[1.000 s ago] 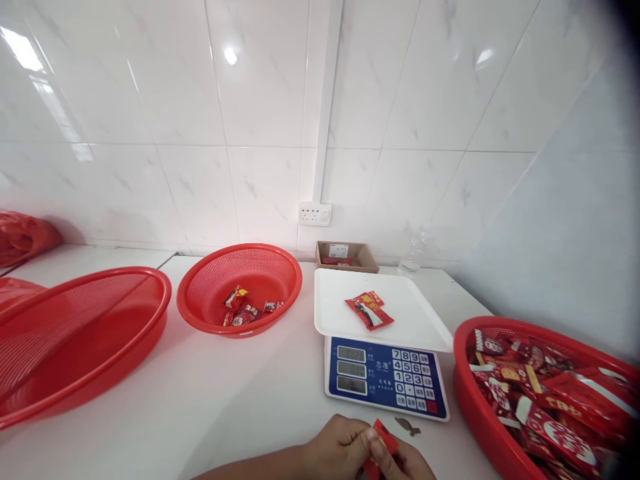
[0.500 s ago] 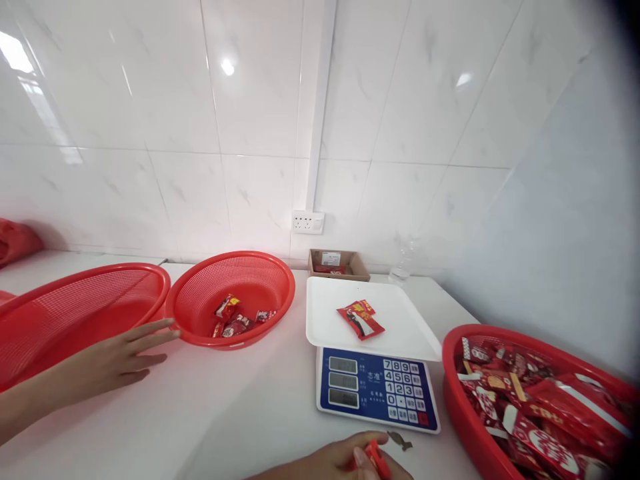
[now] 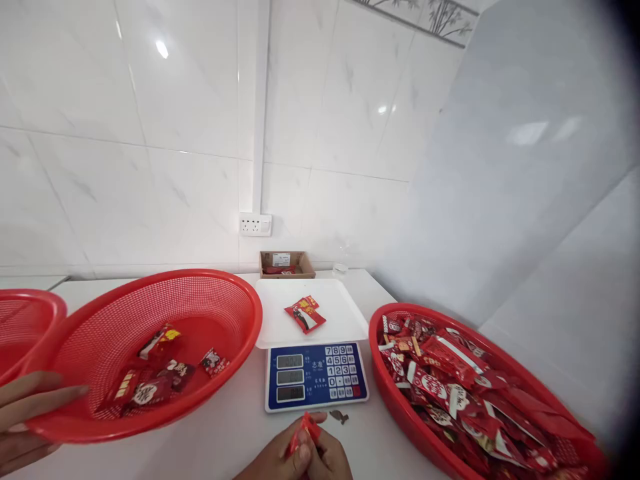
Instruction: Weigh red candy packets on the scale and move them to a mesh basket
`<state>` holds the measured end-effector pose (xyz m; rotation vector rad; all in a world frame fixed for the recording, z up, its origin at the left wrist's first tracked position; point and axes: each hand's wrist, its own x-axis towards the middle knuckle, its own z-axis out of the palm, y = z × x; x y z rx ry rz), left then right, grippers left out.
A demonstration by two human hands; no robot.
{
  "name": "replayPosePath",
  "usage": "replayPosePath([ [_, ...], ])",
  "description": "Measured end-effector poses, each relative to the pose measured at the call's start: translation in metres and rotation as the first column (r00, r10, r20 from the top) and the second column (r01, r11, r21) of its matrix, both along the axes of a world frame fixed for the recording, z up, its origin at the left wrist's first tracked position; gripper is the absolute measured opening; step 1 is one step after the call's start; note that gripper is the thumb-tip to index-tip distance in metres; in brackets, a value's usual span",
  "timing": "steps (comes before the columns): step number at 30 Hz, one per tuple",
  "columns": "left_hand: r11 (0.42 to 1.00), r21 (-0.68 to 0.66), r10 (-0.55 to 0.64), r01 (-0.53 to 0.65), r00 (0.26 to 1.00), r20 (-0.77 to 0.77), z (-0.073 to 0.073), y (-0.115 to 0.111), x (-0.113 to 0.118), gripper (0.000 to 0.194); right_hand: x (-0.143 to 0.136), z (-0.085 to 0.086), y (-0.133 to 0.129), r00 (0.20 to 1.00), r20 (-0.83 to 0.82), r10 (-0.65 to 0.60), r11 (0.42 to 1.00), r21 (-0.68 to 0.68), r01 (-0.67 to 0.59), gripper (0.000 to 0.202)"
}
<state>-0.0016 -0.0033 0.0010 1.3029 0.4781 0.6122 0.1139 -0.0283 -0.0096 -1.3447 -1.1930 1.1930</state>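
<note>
At the bottom centre, my left hand and my right hand are together, fingers closed on a small red packet. Just beyond them stands a blue and white scale; on its white tray lie red packets. A red basket with several packets in it is left of the scale, its right rim close to the tray. Another person's hand is at that basket's left rim. To the right, a fuller red basket holds many red packets.
A second red basket is cut off at the left edge. Behind the scale, a small cardboard box and a clear container stand by the wall. A dark scrap lies in front of the scale.
The view has turned right. The basket with a few packets has come nearer to me and closer to the scale, with the other person's hand at its rim. My hands still hold the red packet.
</note>
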Motion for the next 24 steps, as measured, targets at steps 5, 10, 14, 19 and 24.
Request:
replayPosePath([
  [5,0.995,-0.068,0.065,-0.073,0.992,-0.107,0.005,-0.001,-0.004,0.064,-0.001,0.005,-0.005,0.997,-0.075,-0.019,0.990,-0.143,0.008,0.059],
  [10,0.960,-0.279,0.025,-0.026,1.000,-0.010,0.001,0.000,-0.001,0.070,0.000,-0.003,-0.006,0.994,-0.090,-0.066,0.973,-0.228,0.044,0.064],
  [14,0.961,-0.275,0.023,-0.016,1.000,0.021,0.000,0.000,0.000,0.080,0.000,-0.012,-0.005,0.996,-0.034,-0.088,0.974,-0.212,0.079,0.062],
  [19,0.938,-0.339,-0.053,0.073,0.996,0.069,-0.003,0.002,0.002,0.080,-0.007,-0.017,-0.010,0.974,0.015,-0.226,0.936,-0.275,0.221,0.069],
  [24,0.947,-0.320,0.026,-0.013,0.999,0.037,-0.005,0.000,0.007,0.066,-0.012,-0.012,-0.011,0.964,-0.118,-0.237,0.920,-0.346,0.184,0.068],
])
